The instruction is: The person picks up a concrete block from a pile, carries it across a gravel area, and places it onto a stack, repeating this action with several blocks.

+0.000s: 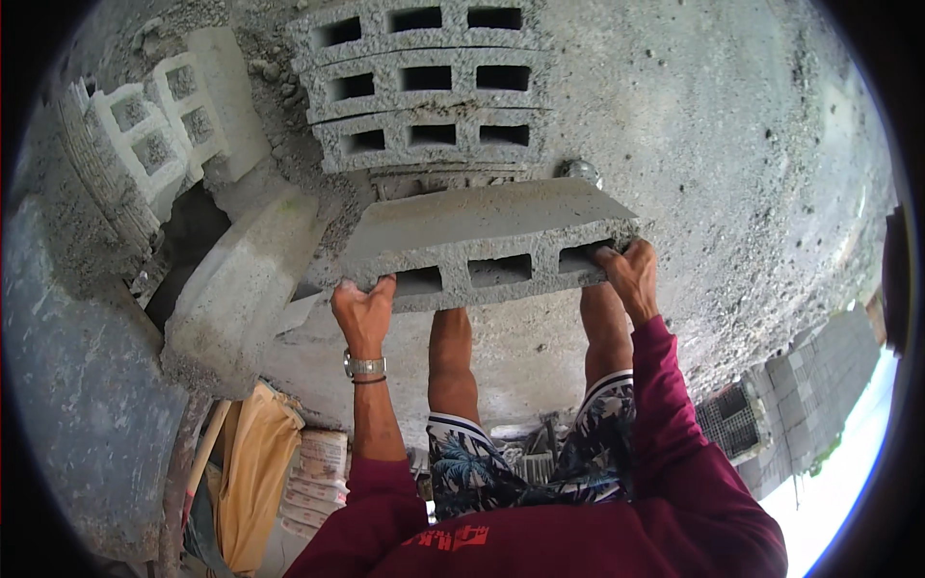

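Note:
A grey hollow concrete block (489, 214) is held between my two hands in front of my legs, its row of three openings turned toward me. My left hand (364, 310), with a metal watch on the wrist, grips the block's left end, thumb at the left opening. At the other end my right hand (632, 276) is closed round the block's edge, fingers by the right opening. The undersides of both grips are hidden. Just beyond lie several more hollow blocks (431, 99), set in rows with their openings facing me.
Broken hollow blocks (154, 135) and rubble lie at the far left, near a rough concrete slab (241, 279). Gritty concrete floor (713, 144) stretches to the right. A tan cloth (265, 462) and stacked paper sacks (316, 477) are at the lower left.

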`<action>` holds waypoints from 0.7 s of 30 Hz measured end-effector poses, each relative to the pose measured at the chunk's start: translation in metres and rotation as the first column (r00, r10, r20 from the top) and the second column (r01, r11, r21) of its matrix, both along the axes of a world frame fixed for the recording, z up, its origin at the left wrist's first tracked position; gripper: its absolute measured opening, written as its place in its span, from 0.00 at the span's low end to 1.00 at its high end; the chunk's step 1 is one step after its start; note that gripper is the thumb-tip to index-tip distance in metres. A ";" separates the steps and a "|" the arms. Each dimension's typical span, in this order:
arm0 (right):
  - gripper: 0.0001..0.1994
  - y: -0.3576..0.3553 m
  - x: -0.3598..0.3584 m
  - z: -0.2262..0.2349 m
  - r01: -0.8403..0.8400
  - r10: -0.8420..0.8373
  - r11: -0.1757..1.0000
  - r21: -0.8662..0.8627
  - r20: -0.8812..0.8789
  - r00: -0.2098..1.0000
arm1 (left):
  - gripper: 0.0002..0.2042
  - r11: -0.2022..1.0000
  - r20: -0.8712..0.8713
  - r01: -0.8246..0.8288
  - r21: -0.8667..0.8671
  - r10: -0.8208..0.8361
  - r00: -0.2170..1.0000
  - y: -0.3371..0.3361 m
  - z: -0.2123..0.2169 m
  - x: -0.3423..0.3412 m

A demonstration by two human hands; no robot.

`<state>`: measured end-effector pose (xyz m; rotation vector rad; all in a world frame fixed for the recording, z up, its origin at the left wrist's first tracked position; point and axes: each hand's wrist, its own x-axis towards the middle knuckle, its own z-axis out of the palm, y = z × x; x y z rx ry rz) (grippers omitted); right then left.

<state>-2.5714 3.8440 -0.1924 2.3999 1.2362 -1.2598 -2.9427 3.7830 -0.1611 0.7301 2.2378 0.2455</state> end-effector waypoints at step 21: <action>0.42 0.078 0.069 -0.041 0.489 -0.428 0.863 -0.123 -0.692 0.581 | 0.12 0.983 0.068 0.078 0.169 -0.091 0.994 0.068 -0.027 -0.006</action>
